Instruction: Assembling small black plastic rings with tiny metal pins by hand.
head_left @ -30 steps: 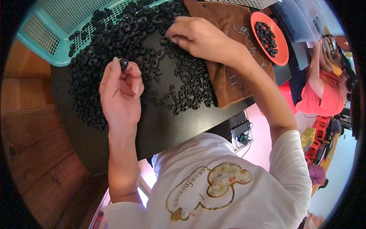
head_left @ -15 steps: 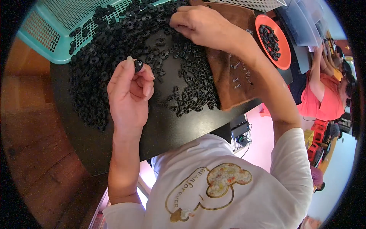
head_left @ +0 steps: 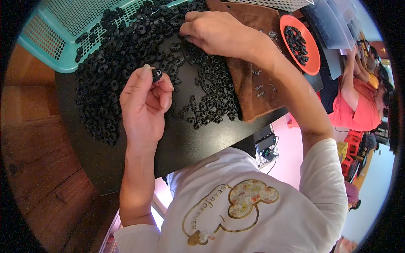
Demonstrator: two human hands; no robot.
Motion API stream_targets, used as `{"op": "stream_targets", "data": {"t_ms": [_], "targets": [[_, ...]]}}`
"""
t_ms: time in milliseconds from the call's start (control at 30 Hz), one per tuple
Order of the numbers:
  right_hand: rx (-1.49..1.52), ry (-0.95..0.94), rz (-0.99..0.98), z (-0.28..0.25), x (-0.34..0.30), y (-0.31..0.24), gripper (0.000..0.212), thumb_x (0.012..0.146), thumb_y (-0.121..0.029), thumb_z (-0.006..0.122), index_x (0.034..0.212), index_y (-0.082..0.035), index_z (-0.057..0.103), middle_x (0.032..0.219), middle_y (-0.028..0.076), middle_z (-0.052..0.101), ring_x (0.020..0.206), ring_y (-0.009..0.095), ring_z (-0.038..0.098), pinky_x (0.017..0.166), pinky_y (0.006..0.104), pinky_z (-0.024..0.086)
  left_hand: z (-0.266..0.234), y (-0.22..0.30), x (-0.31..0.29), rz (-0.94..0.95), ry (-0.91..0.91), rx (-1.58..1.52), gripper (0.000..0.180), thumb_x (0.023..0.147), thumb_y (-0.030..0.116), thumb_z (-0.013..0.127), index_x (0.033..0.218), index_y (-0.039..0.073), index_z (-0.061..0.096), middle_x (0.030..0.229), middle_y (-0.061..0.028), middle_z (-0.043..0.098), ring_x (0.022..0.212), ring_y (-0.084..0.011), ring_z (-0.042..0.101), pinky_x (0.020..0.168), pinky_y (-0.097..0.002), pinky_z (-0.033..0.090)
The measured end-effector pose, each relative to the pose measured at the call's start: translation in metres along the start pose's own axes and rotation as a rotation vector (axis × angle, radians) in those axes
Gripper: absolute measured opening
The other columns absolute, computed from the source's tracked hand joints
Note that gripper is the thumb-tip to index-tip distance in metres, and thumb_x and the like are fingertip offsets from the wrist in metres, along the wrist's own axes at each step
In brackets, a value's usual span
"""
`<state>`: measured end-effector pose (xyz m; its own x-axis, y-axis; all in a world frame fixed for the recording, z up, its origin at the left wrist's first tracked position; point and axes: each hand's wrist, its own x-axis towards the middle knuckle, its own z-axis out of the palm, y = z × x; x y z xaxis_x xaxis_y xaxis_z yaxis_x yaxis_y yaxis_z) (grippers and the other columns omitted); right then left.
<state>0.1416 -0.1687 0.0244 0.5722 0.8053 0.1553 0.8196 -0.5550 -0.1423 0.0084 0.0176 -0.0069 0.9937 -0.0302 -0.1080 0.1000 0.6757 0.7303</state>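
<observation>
My left hand (head_left: 143, 101) is closed in a pinch over the dark table, with a small round black plastic part (head_left: 157, 75) between thumb and fingertips. A pale spot shows in that part's hole. At the far side, my right hand (head_left: 209, 31) reaches among the loose black pieces with its fingers curled together. Whatever its fingertips hold is hidden. A large heap of ridged black plastic parts (head_left: 99, 99) spreads on the left. Smaller black pieces (head_left: 213, 86) lie between my hands and a brown cloth (head_left: 253, 103), on which several small metal springs (head_left: 259, 90) are scattered.
A green mesh basket (head_left: 52, 63) stands at the far left behind the heap. On the right, an orange-red plate (head_left: 314, 59) holds black parts (head_left: 297, 44). A white perforated basket (head_left: 291, 5) and a clear plastic bin (head_left: 335, 27) are beyond. Other people sit at the right.
My right hand has shifted slightly left among the black pieces. My left hand keeps its pinch, and the round part has turned a little, moving slightly right.
</observation>
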Motion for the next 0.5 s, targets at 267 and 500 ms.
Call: {"op": "stream_targets", "data": {"t_ms": [267,500], "targets": [[0.004,-0.044,-0.012,0.004,0.0,-0.0045,0.016,0.076,-0.005,0.057,0.09,-0.003,0.063,0.089,0.018,0.064,0.085,0.038,0.064,0.069,0.0471,0.054,0.0016,-0.0003,-0.0024,0.007,-0.008,0.003,0.024,0.1,0.02,0.045,0.09,0.001,0.057,0.076,-0.0098,0.062,0.054,-0.0106,0.049,0.047,-0.0221,0.036],[0.019,-0.032,-0.013,0.0066,0.001,-0.0041,0.019,0.075,-0.005,0.058,0.093,-0.002,0.062,0.089,0.02,0.063,0.084,0.04,0.064,0.069,0.0481,0.053,0.0037,-0.0004,-0.0016,-0.009,-0.014,0.009,0.025,0.1,0.021,0.044,0.09,0.002,0.057,0.076,-0.0095,0.061,0.054,-0.0107,0.048,0.048,-0.0221,0.036]]}}
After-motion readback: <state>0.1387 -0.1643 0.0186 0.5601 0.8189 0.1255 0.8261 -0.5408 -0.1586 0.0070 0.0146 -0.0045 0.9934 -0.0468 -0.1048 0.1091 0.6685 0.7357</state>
